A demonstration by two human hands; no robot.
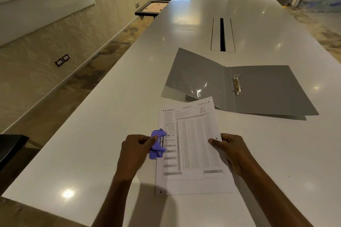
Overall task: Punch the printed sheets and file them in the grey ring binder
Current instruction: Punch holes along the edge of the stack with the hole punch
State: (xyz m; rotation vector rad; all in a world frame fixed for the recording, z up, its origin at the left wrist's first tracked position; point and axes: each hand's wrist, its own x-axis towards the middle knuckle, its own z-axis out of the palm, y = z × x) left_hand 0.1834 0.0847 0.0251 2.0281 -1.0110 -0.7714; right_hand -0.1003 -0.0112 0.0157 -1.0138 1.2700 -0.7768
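Printed sheets (193,145) lie stacked on the white table in front of me, portrait way up. A purple hole punch (156,143) sits on the stack's left edge, about halfway down. My left hand (135,150) grips the punch, thumb on its top. My right hand (231,148) pinches the right edge of the sheets, thumb on top. The grey ring binder (258,88) lies open flat beyond the sheets, to the right. Its metal rings (236,84) stand near the spine and carry no paper.
The long white table (110,134) runs away from me, with a cable slot (222,34) in its middle behind the binder. Its left edge drops to the floor. A dark chair part (11,149) shows at the far left.
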